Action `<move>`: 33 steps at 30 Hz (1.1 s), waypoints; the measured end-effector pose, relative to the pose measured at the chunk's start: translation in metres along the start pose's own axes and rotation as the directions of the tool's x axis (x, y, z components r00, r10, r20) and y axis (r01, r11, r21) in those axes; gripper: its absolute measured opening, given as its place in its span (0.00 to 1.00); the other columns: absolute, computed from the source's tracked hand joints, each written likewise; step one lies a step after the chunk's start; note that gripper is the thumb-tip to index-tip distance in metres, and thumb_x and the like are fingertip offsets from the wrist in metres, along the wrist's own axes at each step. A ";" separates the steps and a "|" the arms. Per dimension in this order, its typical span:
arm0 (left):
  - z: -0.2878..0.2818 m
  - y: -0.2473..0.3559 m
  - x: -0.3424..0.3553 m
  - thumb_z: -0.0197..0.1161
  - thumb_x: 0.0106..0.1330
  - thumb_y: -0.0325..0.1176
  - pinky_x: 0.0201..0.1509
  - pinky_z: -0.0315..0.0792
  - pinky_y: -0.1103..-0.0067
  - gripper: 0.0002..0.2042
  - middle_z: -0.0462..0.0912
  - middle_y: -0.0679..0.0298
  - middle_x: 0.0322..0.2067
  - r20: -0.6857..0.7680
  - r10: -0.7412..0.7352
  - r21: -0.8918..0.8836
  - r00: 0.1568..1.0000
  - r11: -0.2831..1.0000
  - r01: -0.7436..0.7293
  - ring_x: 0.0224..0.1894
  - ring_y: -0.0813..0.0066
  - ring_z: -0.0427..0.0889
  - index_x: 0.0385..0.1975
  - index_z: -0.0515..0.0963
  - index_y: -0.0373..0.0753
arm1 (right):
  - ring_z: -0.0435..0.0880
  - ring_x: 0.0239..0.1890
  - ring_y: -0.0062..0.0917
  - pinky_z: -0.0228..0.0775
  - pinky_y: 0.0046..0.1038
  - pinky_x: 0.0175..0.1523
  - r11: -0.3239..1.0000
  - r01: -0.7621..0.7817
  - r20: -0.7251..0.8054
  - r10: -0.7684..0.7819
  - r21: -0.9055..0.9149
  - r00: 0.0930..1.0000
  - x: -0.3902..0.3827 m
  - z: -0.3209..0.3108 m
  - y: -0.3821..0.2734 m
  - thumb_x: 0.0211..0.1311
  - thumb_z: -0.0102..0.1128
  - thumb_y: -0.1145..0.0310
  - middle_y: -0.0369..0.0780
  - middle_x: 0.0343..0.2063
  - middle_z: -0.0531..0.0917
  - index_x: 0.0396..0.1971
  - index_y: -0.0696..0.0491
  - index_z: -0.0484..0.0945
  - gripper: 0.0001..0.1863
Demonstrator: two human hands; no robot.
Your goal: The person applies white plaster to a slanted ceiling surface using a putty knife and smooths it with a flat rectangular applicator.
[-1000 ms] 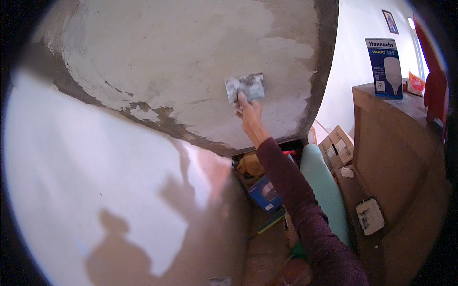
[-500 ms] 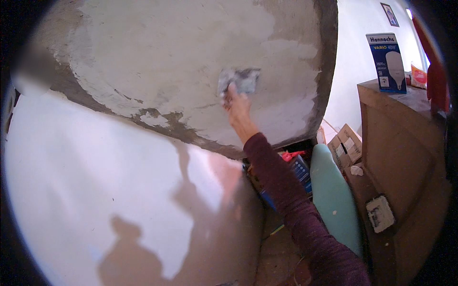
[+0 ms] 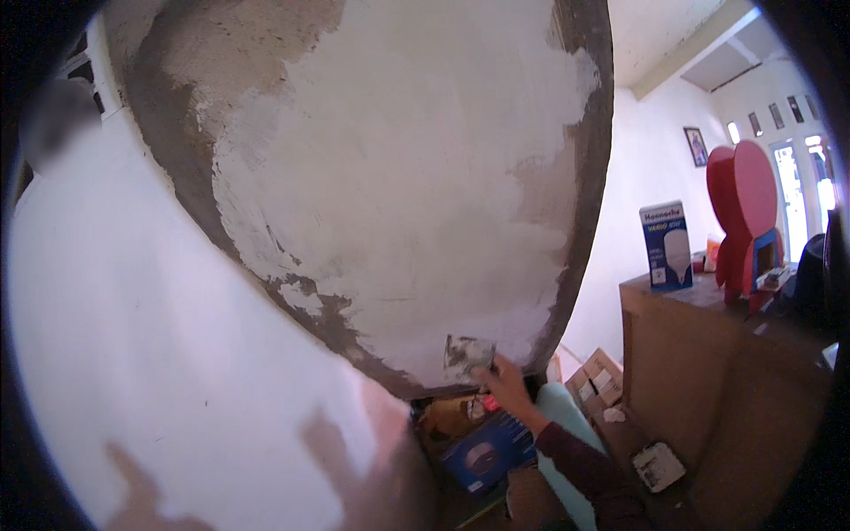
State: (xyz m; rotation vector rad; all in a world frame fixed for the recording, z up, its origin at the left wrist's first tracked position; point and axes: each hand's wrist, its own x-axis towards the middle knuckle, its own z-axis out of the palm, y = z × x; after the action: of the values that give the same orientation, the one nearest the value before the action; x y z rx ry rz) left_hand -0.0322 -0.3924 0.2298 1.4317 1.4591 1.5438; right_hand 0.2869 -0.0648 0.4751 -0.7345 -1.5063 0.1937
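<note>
In my right hand (image 3: 508, 388) is a putty scraper (image 3: 469, 356), its broad blade smeared with pale and dark filler. Fingers are wrapped around its grip, which they mostly hide. The blade lies at the lower edge of a large grey surface (image 3: 416, 177) coated unevenly with pale filler; whether it touches cannot be told. Bare, darker bands run along that surface's left and right edges. A maroon sleeve covers my right forearm. Lower right, a small rectangular tray (image 3: 659, 466) smeared with whitish filler rests on a brown ledge. My left hand is out of view.
Below the coated surface sit a blue box (image 3: 487, 456) and a long pale green object (image 3: 571, 425). A brown cabinet (image 3: 677, 372) at right carries a light-bulb box (image 3: 666, 246) and a red heart-shaped object (image 3: 744, 208). A white wall (image 3: 177, 336) stands at left.
My right hand and the scraper have moved down the coated surface to its lower edge. The view has shifted upward, showing more of the room at the upper right.
</note>
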 end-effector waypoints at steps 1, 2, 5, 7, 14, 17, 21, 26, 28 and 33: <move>-0.001 0.000 0.002 0.58 0.71 0.44 0.38 0.69 0.83 0.19 0.75 0.71 0.31 -0.001 0.001 -0.005 1.000 1.000 -0.001 0.30 0.80 0.70 0.54 0.71 0.40 | 0.77 0.27 0.18 0.72 0.24 0.33 0.994 0.085 -0.031 -0.087 -0.063 0.996 0.022 -0.017 -0.029 0.61 0.65 0.62 0.36 0.31 0.83 0.46 0.58 0.80 0.18; -0.002 -0.001 0.004 0.58 0.70 0.44 0.38 0.69 0.83 0.19 0.75 0.71 0.31 0.004 0.002 -0.010 1.000 1.000 -0.002 0.30 0.80 0.70 0.54 0.71 0.40 | 0.75 0.26 0.19 0.71 0.25 0.33 0.976 0.162 -0.068 -0.173 -0.145 0.983 0.043 -0.039 -0.061 0.61 0.65 0.62 0.37 0.30 0.83 0.47 0.57 0.80 0.18; -0.007 0.001 0.008 0.58 0.70 0.44 0.37 0.69 0.83 0.19 0.75 0.71 0.31 0.022 0.003 -0.017 1.000 1.000 -0.002 0.30 0.80 0.71 0.54 0.71 0.40 | 0.72 0.22 0.24 0.67 0.31 0.30 0.811 0.321 -0.126 -0.430 -0.490 0.894 0.114 -0.091 -0.142 0.60 0.66 0.60 0.46 0.21 0.77 0.41 0.57 0.79 0.17; -0.009 0.001 0.010 0.58 0.70 0.44 0.37 0.69 0.83 0.19 0.75 0.71 0.31 0.033 0.003 -0.028 0.999 1.000 -0.002 0.30 0.80 0.71 0.54 0.70 0.40 | 0.70 0.21 0.27 0.66 0.32 0.30 0.748 0.337 -0.128 -0.487 -0.571 0.864 0.151 -0.115 -0.196 0.58 0.67 0.59 0.49 0.19 0.73 0.36 0.59 0.78 0.17; -0.007 0.003 0.009 0.59 0.70 0.44 0.37 0.69 0.83 0.20 0.75 0.71 0.31 0.054 -0.001 -0.040 0.999 0.999 0.003 0.30 0.80 0.71 0.55 0.70 0.40 | 0.72 0.21 0.26 0.66 0.33 0.31 0.648 0.408 -0.242 -0.677 -0.643 0.695 0.226 -0.159 -0.272 0.56 0.67 0.59 0.46 0.19 0.75 0.34 0.60 0.78 0.18; -0.005 0.004 0.009 0.59 0.70 0.44 0.37 0.69 0.83 0.20 0.75 0.71 0.31 0.068 -0.003 -0.044 0.998 0.999 0.006 0.30 0.80 0.71 0.55 0.70 0.40 | 0.82 0.29 0.40 0.71 0.37 0.37 0.727 0.365 -0.352 -0.630 -0.582 0.692 0.241 -0.189 -0.279 0.55 0.66 0.55 0.47 0.26 0.83 0.36 0.56 0.81 0.19; -0.004 0.006 0.007 0.59 0.70 0.44 0.37 0.69 0.83 0.20 0.75 0.71 0.31 0.069 -0.008 -0.047 0.998 0.999 0.011 0.30 0.80 0.71 0.55 0.70 0.40 | 0.83 0.29 0.34 0.72 0.35 0.39 0.816 0.295 -0.453 -0.535 -0.498 0.714 0.255 -0.218 -0.279 0.54 0.68 0.55 0.46 0.27 0.84 0.36 0.59 0.82 0.20; -0.007 0.007 0.006 0.59 0.70 0.44 0.37 0.69 0.83 0.20 0.75 0.71 0.31 0.068 -0.011 -0.048 0.998 0.999 0.015 0.30 0.80 0.71 0.56 0.69 0.40 | 0.75 0.26 0.15 0.67 0.21 0.28 0.926 0.375 -0.598 -0.324 -0.042 0.733 0.233 -0.237 -0.233 0.60 0.66 0.59 0.34 0.27 0.81 0.36 0.57 0.81 0.15; -0.007 0.008 0.006 0.59 0.70 0.44 0.37 0.69 0.83 0.21 0.75 0.71 0.31 0.071 -0.012 -0.044 0.997 0.999 0.016 0.30 0.80 0.71 0.56 0.69 0.40 | 0.75 0.27 0.15 0.68 0.20 0.28 0.887 0.446 -0.588 -0.301 0.116 0.751 0.217 -0.230 -0.221 0.61 0.66 0.59 0.33 0.28 0.81 0.38 0.56 0.81 0.15; -0.005 0.009 0.008 0.59 0.70 0.44 0.37 0.70 0.83 0.21 0.75 0.71 0.31 0.073 -0.013 -0.045 0.997 0.999 0.016 0.30 0.80 0.71 0.56 0.69 0.40 | 0.78 0.24 0.25 0.70 0.28 0.33 0.766 0.384 -0.279 -0.574 -0.516 0.770 0.222 -0.178 -0.259 0.58 0.67 0.60 0.40 0.26 0.83 0.37 0.54 0.82 0.13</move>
State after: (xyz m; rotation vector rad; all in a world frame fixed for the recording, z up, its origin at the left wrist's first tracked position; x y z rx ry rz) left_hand -0.0365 -0.3888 0.2413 1.4332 1.3803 1.4910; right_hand 0.3932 -0.2006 0.8189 -0.6399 -1.2705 -0.6958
